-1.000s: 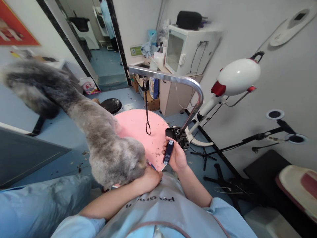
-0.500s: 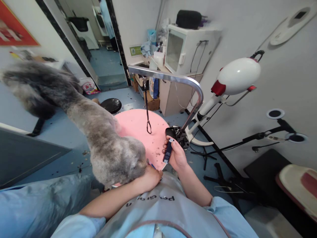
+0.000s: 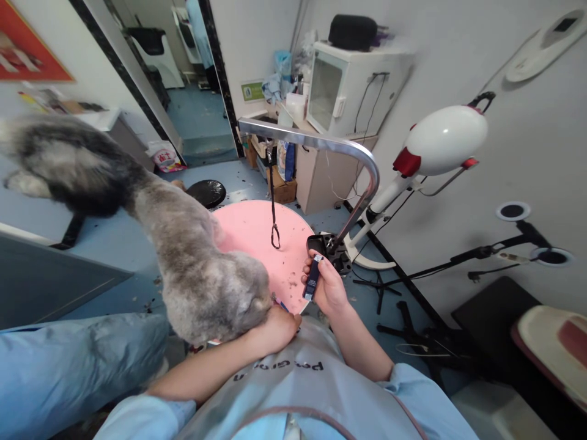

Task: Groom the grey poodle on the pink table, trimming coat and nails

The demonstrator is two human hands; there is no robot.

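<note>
A grey, clipped dog stands on a round pink table, its rear towards me and its head turned away to the left. My left hand is closed low beside the dog's rump, close to my apron. A thin blue tool, too small to name, sticks out past its knuckles. My right hand, at the table's right edge, wraps round a small dark rectangular block with white printing. Thumb and fingers press on its sides.
A metal grooming arm with a hanging black loop rises over the table. A black tool tray sits at its base. To the right stand a white dryer and a ring-light stand. Another person's blue-clad leg is at left.
The dog's front end has shifted and turned, and a pale paw now shows at far left. The other person's leg has moved slightly. Both my hands stay almost still.
</note>
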